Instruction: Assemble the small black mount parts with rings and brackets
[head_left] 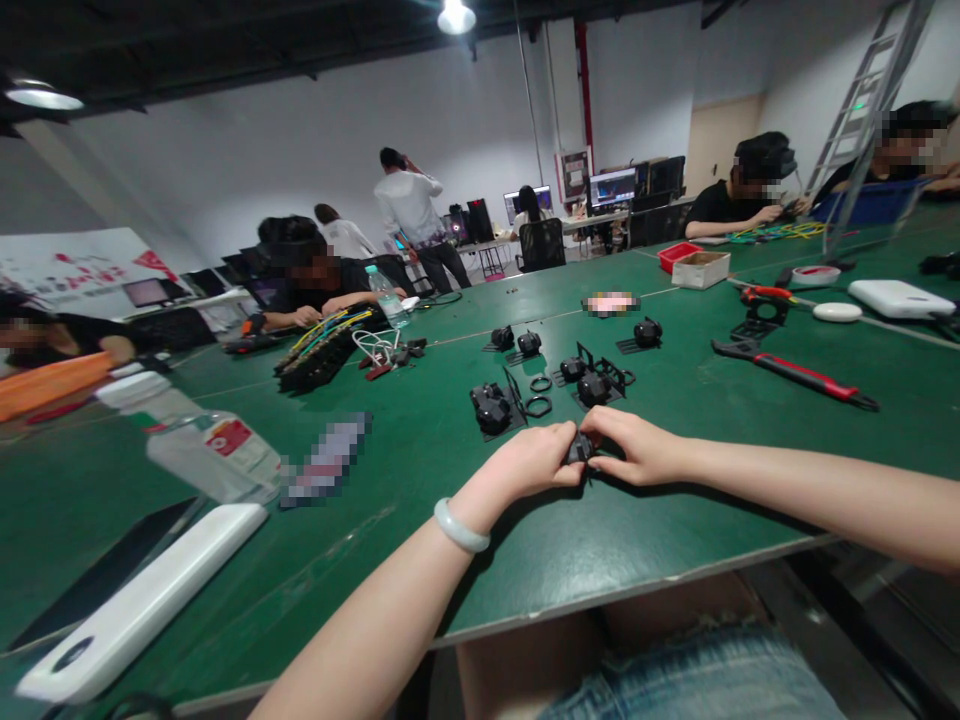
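Between my two hands, close to the table's front edge, is a small black plastic part (579,449), partly covered by fingers. My left hand (536,458), with a pale bangle at the wrist, closes on its left side. From the right, the thumb and fingers of my right hand (630,447) pinch the same part. Just beyond lie similar black rounded assemblies (492,408) on flat plates, and two black rings (538,405) sit beside them. Another black assembly (648,333) rests farther right. Fine detail of the held part is too small to make out.
Red-handled pliers (810,378) lie to the right, near a white box (701,270). Leftward are a clear bottle (210,445), a long white case (150,600) and a dark flat device (105,570). Other people work around the green table (420,450), one beside a cable-filled black rack (319,360).
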